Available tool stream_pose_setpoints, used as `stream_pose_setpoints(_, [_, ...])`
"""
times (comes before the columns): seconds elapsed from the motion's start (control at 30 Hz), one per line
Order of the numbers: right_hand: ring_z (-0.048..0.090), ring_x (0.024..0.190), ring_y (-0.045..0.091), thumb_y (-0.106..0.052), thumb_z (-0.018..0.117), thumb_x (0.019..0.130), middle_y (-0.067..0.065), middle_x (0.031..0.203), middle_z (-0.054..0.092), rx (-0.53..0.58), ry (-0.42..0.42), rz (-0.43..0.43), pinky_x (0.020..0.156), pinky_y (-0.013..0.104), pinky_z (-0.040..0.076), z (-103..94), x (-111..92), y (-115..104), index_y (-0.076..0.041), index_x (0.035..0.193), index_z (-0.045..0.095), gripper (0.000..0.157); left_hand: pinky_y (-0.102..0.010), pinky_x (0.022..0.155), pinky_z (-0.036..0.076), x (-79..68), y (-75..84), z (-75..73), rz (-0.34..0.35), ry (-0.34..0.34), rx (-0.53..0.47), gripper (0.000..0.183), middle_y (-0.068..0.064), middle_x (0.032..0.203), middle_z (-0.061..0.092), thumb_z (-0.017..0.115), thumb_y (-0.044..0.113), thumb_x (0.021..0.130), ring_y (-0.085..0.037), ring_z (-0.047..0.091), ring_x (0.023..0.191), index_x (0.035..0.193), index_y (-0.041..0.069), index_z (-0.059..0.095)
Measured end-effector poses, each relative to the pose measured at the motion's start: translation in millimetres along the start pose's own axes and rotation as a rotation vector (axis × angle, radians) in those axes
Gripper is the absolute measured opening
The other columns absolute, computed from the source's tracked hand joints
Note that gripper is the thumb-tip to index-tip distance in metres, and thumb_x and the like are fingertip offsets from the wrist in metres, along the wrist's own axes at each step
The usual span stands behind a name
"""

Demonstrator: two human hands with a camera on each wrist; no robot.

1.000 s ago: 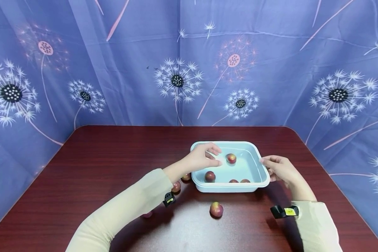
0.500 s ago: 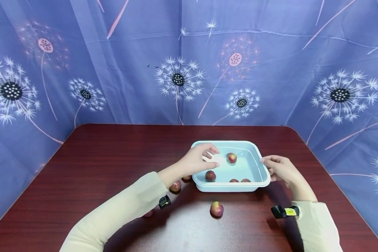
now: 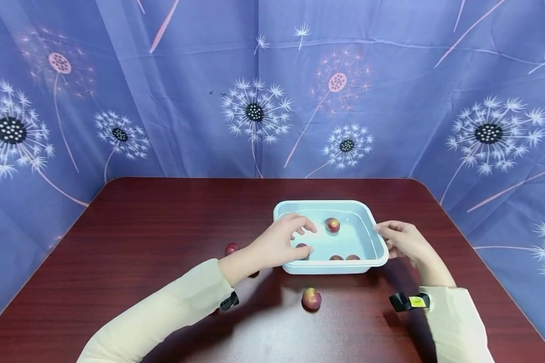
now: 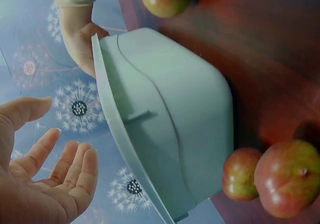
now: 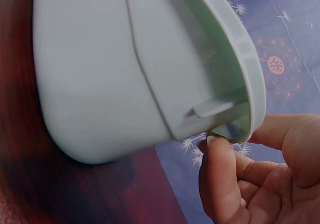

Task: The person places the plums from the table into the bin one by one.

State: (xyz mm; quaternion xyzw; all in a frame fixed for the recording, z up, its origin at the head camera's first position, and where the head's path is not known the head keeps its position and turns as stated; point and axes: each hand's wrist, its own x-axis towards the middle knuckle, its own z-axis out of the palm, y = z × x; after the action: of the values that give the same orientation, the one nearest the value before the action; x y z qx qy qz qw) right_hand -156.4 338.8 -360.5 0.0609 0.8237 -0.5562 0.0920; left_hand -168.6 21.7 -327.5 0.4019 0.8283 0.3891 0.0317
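Observation:
A light blue plastic basin (image 3: pixel 329 268) stands on the table with several plums inside, one of them a plum (image 3: pixel 332 225) near its middle. My right hand (image 3: pixel 404 243) pinches the basin's right rim between thumb and fingers, seen close in the right wrist view at the rim (image 5: pixel 256 84). Over the basin's left side hovers my left hand (image 3: pixel 281 242), fingers spread and loosely bent, holding nothing. It partly covers another plum (image 3: pixel 302 246). In the left wrist view the palm of that hand (image 4: pixel 50 179) is bare beside the basin's rim.
One plum (image 3: pixel 311 299) lies on the dark red table (image 3: pixel 172 212) in front of the basin. Left of the basin is another plum (image 3: pixel 231 248), with more partly hidden by the left forearm. A blue dandelion-print curtain (image 3: pixel 186 101) hangs behind the table.
My left hand has shifted slightly left and toward me, staying empty. A plum beyond the left forearm has come into view. The right hand keeps its hold, and the basin stays in place.

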Motion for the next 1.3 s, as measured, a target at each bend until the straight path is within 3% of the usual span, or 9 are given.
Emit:
stream_pose_setpoints(0.27, [0.057, 0.058, 0.006, -0.023, 0.052, 0.097, -0.007, 0.068, 0.059, -0.006, 0.001, 0.003, 0.057, 0.029, 0.056, 1.0, 1, 0, 0.012, 0.115, 0.052, 0.039, -0.021, 0.082, 0.047, -11.9, 15.5, 7.7, 0.087, -0.034, 0.081, 0.028, -0.003, 0.112, 0.058, 0.069, 0.014, 0.084, -0.017, 0.057, 0.094, 0.111, 0.010, 0.061])
stream_pose_setpoints(0.53, [0.057, 0.058, 0.006, -0.023, 0.052, 0.097, -0.007, 0.069, 0.059, -0.011, 0.004, 0.003, 0.057, 0.029, 0.056, 0.7, 2, 1, 0.012, 0.115, 0.053, 0.039, -0.015, 0.085, 0.043, -18.7, 22.1, 17.0, 0.227, -0.059, 0.075, 0.022, -0.001, 0.106, 0.059, 0.068, 0.013, 0.085, -0.012, 0.055, 0.095, 0.106, 0.009, 0.063])
stream_pose_setpoints(1.0, [0.058, 0.058, 0.005, -0.022, 0.051, 0.097, -0.007, 0.068, 0.059, -0.016, 0.000, -0.002, 0.057, 0.029, 0.055, 1.5, 2, 1, 0.012, 0.114, 0.053, 0.038, -0.011, 0.084, 0.043, -25.3, 22.6, 19.8, 0.127, -0.326, 0.142, 0.027, 0.001, 0.110, 0.060, 0.066, 0.017, 0.087, -0.009, 0.058, 0.097, 0.112, 0.012, 0.061])
stream_pose_setpoints(1.3, [0.060, 0.058, 0.005, -0.023, 0.052, 0.097, -0.008, 0.068, 0.061, 0.014, -0.010, 0.010, 0.058, 0.029, 0.056, 0.5, 3, 1, 0.008, 0.113, 0.054, 0.036, -0.005, 0.081, 0.039, -26.4, 17.3, 37.9, 0.171, -0.364, 0.207, 0.024, 0.001, 0.107, 0.060, 0.066, 0.019, 0.088, -0.005, 0.058, 0.094, 0.111, 0.011, 0.062])
